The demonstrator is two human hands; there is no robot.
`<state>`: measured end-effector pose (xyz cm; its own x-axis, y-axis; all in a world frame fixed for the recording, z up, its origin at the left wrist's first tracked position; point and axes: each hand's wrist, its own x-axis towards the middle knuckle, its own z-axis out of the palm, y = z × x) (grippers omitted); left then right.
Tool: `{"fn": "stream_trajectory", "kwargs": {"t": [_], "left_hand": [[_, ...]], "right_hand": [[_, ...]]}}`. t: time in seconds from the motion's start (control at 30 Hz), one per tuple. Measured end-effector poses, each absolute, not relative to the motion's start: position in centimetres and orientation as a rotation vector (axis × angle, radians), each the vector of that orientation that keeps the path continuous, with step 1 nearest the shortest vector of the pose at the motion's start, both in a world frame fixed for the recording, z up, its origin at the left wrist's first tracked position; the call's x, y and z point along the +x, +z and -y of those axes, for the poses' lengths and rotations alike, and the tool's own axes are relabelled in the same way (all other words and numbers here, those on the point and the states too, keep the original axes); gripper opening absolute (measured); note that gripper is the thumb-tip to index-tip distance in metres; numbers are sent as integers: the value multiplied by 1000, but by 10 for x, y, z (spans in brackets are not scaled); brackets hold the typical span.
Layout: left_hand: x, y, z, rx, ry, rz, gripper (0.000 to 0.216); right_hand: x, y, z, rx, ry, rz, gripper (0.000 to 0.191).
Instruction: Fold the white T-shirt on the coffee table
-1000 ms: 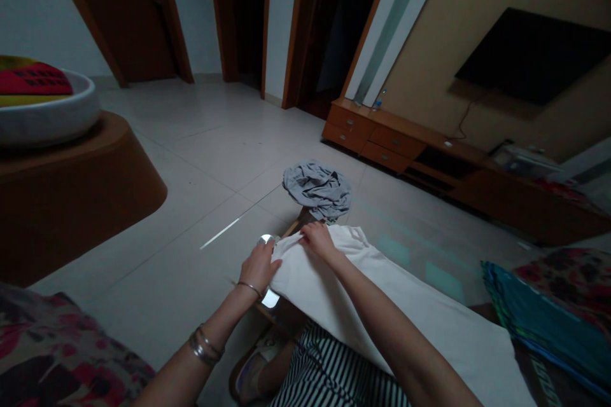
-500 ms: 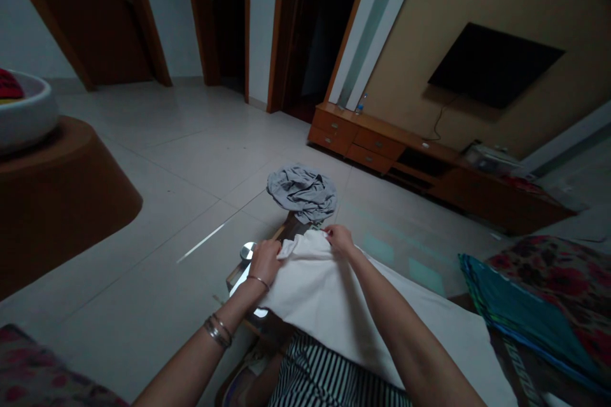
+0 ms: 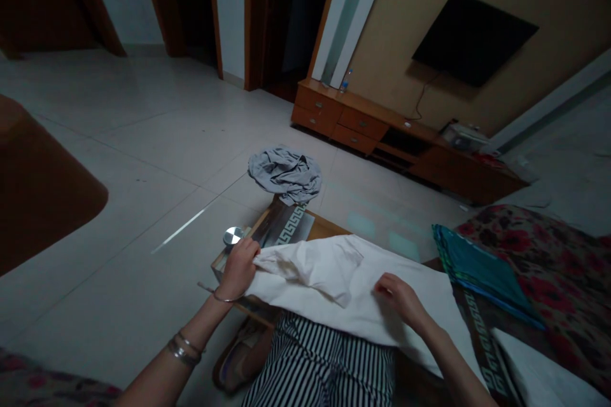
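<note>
Metal disc (image 3: 233, 236): shiny round thing just past your left fingers, by the table corner. Can't tell what it is, but swing that hand outward and your knuckles could clip it.
Left hand (image 3: 241, 263): fingers curled tight on the left end of the white cloth, no gap showing. A hard tug from there could drag the whole layer crooked, imo.
Grey cloth (image 3: 285, 173): crumpled heap beyond your left fingers, well apart from them. Looks like it pokes out past the table's far end, so a bump could tip it onto the floor.
Table (image 3: 292, 226): patterned top peeking out just beyond your left fingers.
White cloth (image 3: 363, 286): spread between your 2 hands and on past the right fingers, with a rumpled flap in between. Press that flat as it lies and you'd probably get creases.
Right hand (image 3: 403, 299): fingers half bent over the cloth. Can't tell if they're pinching it or just hovering. If they aren't on it, nothing anchors that side, so it could slide when your left pulls.
Teal cloth (image 3: 482, 276): layered pile off to the right of your right fingers. A wide elbow sweep could shove it askew.
</note>
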<state>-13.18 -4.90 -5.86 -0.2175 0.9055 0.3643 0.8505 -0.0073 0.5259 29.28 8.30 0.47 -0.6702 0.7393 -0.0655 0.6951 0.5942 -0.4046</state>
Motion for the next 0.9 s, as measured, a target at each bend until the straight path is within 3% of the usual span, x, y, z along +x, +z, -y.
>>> {"fn": "stream_trajectory", "kwargs": {"t": [0.27,0.33,0.43,0.53,0.7,0.9], "left_hand": [[-131,-59,48,1939,1016,-2161,17],[-130,-59,48,1913,1039,-2159,16],[-130,-57,49,1768,1117,-2136,11],[-138,-53,48,1533,1142,-2021,7],[-162,-41,46,1214,1064,-1764,21],[-175,-47,51,1122,984,-1919,27]], "right_hand": [[211,17,-36,-1121,545,2795,18],[196,8,-24,-1214,411,2876,24],[198,5,-30,-1369,332,2864,17],[211,29,-71,-1373,470,2733,16],[173,91,-176,-1133,554,2766,18],[55,94,-264,-1290,116,2827,33]]}}
